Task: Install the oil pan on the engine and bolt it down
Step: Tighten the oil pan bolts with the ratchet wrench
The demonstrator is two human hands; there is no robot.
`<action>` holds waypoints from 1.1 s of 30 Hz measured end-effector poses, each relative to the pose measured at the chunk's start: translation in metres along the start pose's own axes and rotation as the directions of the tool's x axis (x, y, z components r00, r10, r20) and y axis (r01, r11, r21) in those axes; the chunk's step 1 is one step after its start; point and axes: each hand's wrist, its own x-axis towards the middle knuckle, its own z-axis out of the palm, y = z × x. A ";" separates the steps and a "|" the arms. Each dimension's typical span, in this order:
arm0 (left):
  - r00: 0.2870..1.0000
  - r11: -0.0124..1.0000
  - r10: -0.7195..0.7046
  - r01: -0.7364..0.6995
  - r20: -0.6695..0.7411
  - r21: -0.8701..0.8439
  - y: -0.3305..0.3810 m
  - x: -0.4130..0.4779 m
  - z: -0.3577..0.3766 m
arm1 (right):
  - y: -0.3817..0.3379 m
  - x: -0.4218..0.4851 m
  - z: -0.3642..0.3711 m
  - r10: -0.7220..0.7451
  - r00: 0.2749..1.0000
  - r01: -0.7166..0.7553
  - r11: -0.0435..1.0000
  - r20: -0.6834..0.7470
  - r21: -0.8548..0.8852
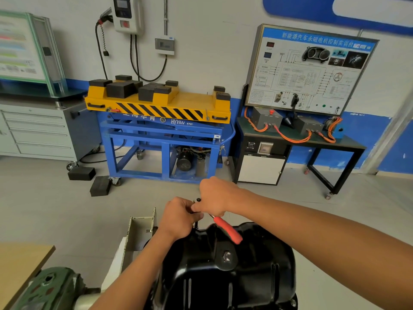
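As right hand (215, 196) grips ratchet (228, 230), lift cart (164, 132) beyond.

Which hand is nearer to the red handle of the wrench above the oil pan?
Right. The red handle of the wrench comes out from under the right hand, which grips it. The left hand is left of the handle, at the oil pan's far rim.

One wide-angle view came from a camera worn on the person's head, facing forward and tilted down. Both forearms entered from the bottom edge. The left hand (178, 214) and right hand (215, 198) met close to the lens, above the oil pan (234, 271). The floor (44, 209), a blue lift cart (161, 139) and the wall (212, 52) lay well beyond, bowed toward the frame's edges.
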 end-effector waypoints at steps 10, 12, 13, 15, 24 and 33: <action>1.000 1.000 0.005 -0.004 -0.007 0.020 0.004 -0.002 0.000 | -0.001 -0.001 -0.009 -0.038 0.993 0.049 0.994 0.107 -0.103; 1.000 1.000 0.004 -0.003 -0.010 0.022 0.003 -0.002 0.000 | 0.000 -0.001 -0.011 -0.072 0.991 0.087 0.985 0.110 -0.145; 1.000 1.000 0.003 -0.003 -0.012 0.024 0.003 -0.002 0.000 | 0.001 -0.002 -0.011 -0.093 0.988 0.112 0.982 0.126 -0.155; 1.000 1.000 0.004 -0.004 -0.019 0.029 0.003 -0.001 0.000 | 0.002 -0.002 -0.014 -0.145 0.975 0.172 0.972 0.168 -0.162; 0.998 1.000 -0.015 0.016 0.059 -0.025 0.004 -0.001 0.000 | 0.016 -0.005 -0.024 -0.372 0.892 0.408 0.907 0.255 -0.104; 0.999 0.999 -0.010 0.011 0.032 -0.036 0.001 -0.001 0.002 | 0.008 -0.005 -0.022 -0.312 0.917 0.380 0.874 0.250 -0.304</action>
